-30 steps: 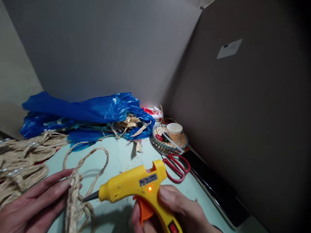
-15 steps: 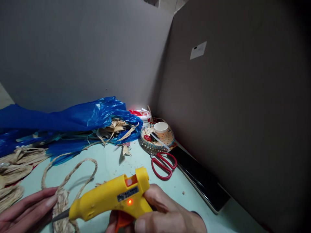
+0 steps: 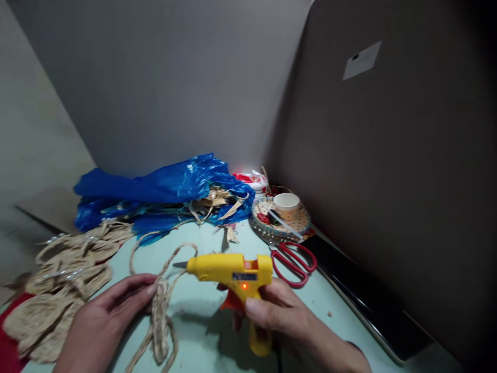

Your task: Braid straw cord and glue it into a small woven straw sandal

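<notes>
My right hand is wrapped round the handle of a yellow hot glue gun, fingers by its orange trigger. An orange-red light glows on its side. The dark nozzle points left, above the pale green tabletop and apart from the braid. My left hand pinches the upper end of a coiled braid of straw-coloured fibre between thumb and fingers. A loose tail of the same cord loops up behind it, and more strands hang below.
Several woven fibre pieces lie at left on red material. Behind are a blue plastic bag with dried strips, a woven tray holding a white cup, red-handled scissors and a black flat device. Grey panels stand behind and at right.
The glue gun has moved away from the braid, its nozzle now lifted clear and level. My left hand still holds the braid. The view has turned left, showing more woven pieces.
</notes>
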Available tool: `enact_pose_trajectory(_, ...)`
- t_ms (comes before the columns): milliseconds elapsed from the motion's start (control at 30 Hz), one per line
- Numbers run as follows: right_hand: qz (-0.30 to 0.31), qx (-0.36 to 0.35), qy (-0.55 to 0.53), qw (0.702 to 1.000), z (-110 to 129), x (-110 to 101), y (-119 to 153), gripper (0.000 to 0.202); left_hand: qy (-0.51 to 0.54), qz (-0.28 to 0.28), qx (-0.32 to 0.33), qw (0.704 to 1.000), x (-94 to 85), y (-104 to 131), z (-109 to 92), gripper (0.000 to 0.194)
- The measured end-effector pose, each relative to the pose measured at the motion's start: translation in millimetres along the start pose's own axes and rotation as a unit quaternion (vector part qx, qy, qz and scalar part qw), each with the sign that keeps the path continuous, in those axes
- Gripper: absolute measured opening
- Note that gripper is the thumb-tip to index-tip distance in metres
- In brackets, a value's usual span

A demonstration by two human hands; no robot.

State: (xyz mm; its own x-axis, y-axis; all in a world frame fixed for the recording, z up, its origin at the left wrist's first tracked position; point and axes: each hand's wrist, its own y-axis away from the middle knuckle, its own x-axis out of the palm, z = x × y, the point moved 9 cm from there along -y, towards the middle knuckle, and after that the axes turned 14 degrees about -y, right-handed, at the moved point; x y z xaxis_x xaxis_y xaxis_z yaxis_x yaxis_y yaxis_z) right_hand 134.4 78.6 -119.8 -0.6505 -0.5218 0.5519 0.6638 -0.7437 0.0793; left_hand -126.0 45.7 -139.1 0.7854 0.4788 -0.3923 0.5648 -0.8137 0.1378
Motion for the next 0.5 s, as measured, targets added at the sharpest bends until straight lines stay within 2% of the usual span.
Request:
enact_pose_trajectory(100, -0.042, 0.001, -0.072, 0.997, -6, -8, -5, 0.036, -0.023, -0.007, -0.009, 1.0, 1.4, 6, -7, 0.014)
enact_pose_trajectory(200, -0.052, -0.02, -0.119, 0.991, -5, -7, -10, 0.029, -0.04, -0.013, -0.006, 0.999, -1.5, 4, -9, 0.018)
enact_pose_trajectory(333, -0.069, -0.014, -0.135, 0.988, -8, -7, -12, 0.035, -0.066, -0.018, 0.001, 0.998, -12.6, -2, -5, 0.03)
enact_pose_trajectory(400, -0.068, -0.016, -0.14, 0.988, -11, -5, -13, 0.04, -0.082, -0.038, 0.003, 0.996, -22.1, -3, -1, 0.031)
enact_pose_trajectory(500, -0.023, -0.024, -0.163, 0.986, -14, 9, -15, 0.043, -0.071, -0.08, 0.025, 0.994, -33.5, 4, 2, 0.024)
